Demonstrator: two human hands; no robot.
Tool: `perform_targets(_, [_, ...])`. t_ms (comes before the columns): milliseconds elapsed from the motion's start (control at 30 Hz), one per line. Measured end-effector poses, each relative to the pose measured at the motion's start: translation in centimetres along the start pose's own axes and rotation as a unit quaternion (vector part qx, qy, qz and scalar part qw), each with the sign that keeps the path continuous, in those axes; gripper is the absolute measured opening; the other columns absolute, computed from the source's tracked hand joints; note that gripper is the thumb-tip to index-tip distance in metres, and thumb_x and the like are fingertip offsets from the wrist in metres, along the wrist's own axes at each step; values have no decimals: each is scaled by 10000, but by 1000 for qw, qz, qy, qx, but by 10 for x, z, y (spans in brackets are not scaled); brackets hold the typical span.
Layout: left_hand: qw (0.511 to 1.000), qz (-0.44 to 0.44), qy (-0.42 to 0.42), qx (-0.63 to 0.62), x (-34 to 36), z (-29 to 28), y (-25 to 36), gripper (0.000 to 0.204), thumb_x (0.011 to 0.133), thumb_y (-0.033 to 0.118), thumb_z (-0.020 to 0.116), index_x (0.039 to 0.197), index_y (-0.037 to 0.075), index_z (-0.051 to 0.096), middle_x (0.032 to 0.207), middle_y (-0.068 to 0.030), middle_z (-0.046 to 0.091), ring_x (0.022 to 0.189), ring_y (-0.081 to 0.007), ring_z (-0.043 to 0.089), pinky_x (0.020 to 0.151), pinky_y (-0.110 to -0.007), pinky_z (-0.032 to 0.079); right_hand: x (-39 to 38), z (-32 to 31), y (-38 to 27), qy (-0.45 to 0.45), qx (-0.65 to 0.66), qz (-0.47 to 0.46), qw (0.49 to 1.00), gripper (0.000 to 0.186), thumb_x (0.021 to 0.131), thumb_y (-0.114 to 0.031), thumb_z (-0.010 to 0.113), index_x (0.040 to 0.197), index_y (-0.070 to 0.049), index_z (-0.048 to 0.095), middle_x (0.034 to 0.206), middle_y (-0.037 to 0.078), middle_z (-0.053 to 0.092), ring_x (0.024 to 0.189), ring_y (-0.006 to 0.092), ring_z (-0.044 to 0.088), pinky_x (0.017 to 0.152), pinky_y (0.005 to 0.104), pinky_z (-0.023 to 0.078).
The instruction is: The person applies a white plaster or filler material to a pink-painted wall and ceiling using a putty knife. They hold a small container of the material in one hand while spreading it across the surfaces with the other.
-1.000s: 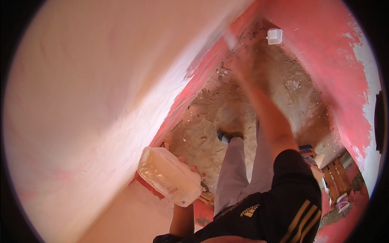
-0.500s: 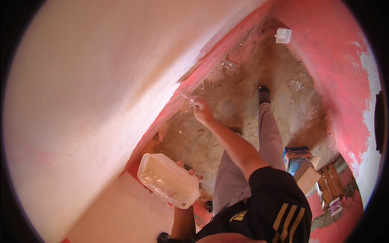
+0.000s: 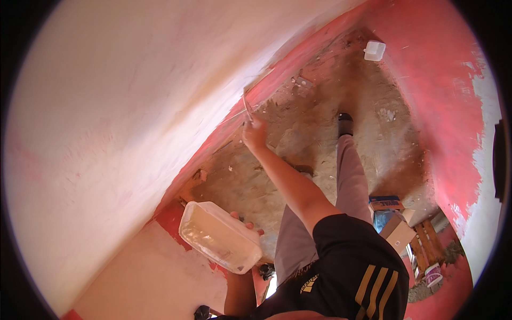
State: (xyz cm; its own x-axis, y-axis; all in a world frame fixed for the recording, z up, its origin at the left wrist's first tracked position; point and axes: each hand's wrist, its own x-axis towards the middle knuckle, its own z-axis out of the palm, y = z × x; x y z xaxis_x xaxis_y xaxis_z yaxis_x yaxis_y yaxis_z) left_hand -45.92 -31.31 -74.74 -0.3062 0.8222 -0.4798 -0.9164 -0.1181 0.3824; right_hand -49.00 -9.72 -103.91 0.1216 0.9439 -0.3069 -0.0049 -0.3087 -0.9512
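Note:
My left hand [image 3: 247,224] holds up a white rectangular plastic tub [image 3: 218,237], its fingertips curled over the far rim. A pale, wet-looking layer covers much of the tub's inside. Farther up, my right hand [image 3: 255,133] is closed round a thin, pale tool [image 3: 247,101], seen nearly edge-on; its exact kind is unclear. The tool's tip reaches the lower part of the wall [image 3: 160,106], near where the whitish coat meets a strip of bare red [image 3: 288,66].
A white plastic container [image 3: 375,50] sits in the far corner beside the red right wall [image 3: 437,106]. Rough, debris-strewn floor [image 3: 314,117] lies under my feet. At lower right are cardboard boxes [image 3: 397,232], a wooden pallet [image 3: 426,242] and a small white bucket [image 3: 433,274].
My right hand has shifted slightly left, and the tool has swung from pointing left to pointing up along the wall. The tub stays nearly in place in my left hand.

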Motion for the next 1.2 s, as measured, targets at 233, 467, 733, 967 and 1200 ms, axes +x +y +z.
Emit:
perform_targets(233, [997, 5, -33, -66, -16, -57, 11, 738, 884, 433, 709, 1509, 216, 383, 1545, -82, 366, 1270, -445, 464, 1009, -711, 357, 151, -101, -2, 148, -40, -73, 985, 98, 936, -42, 551, 930, 5, 637, 747, 66, 615, 664, 201, 587, 612, 349, 479])
perform_targets(467, [999, 6, -35, -31, -31, -131, 43, 796, 869, 422, 728, 1537, 259, 328, 1573, -58, 335, 1302, -393, 447, 1027, -689, 380, 9, 46, 66, 64, -57, -8, 996, 143, 963, -97, 543, 989, 2, 642, 816, 74, 628, 791, 182, 585, 724, 351, 471])
perform_targets(733, [999, 19, -43, -11, -46, -139, 55, 836, 861, 433, 736, 1553, 273, 294, 1589, -71, 305, 1321, -406, 438, 1058, -700, 369, 63, -28, 71, 154, -113, -35, 981, 184, 944, -44, 560, 1060, 43, 673, 881, 90, 704, 732, 181, 615, 636, 388, 468])
perform_targets(967, [999, 38, -21, -25, -45, -130, 64, 771, 874, 392, 731, 1520, 184, 365, 1564, -70, 336, 1277, -463, 438, 1055, -718, 343, -31, 60, 66, -1, -98, -15, 995, 308, 928, -58, 483, 1154, -29, 690, 967, 252, 698, 856, 425, 662, 813, 444, 517])
perform_targets(1200, [998, 7, -43, -41, -28, -127, 34, 786, 868, 371, 740, 1523, 177, 349, 1527, -79, 369, 1275, -464, 441, 1054, -710, 349, 80, -29, 73, 170, 25, 4, 985, 233, 932, -103, 532, 1061, 38, 665, 898, 214, 691, 777, 302, 662, 718, 421, 501])
